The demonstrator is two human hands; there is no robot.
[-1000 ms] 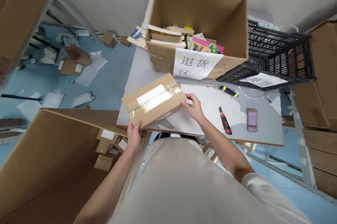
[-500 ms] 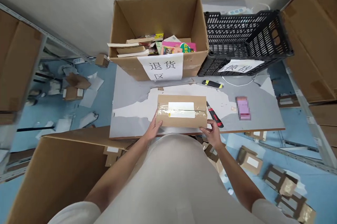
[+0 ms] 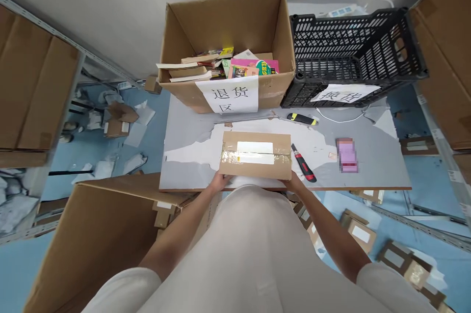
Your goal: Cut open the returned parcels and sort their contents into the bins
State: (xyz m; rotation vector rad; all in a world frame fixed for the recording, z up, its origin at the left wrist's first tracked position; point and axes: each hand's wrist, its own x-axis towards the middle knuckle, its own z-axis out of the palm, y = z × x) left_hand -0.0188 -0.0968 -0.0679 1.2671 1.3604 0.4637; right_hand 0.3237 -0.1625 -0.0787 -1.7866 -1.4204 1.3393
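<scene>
A taped cardboard box (image 3: 255, 170) with white labels on top is held level in front of me, near the table's front edge. My left hand (image 3: 220, 181) grips its near left corner, and the fingers are partly hidden beneath it. At the near right corner my right hand (image 3: 293, 182) is closed on the same box, its fingertips also out of sight underneath. Just right of the box lies a red and black utility knife (image 3: 304, 166) with its blade end pointing away from me. A yellow and black utility knife (image 3: 302, 118) rests behind the box.
At the back of the table (image 3: 187, 170) stands a large open carton (image 3: 176, 94) of books. Right of it is a black plastic crate (image 3: 353, 75) with a paper sign. A blurred pink object (image 3: 347, 155) lies at right. Another big carton (image 3: 106, 234) stands at lower left.
Both hands have shifted from the box's sides to under its near corners. The near side of the box shows more now. My view has turned slightly.
</scene>
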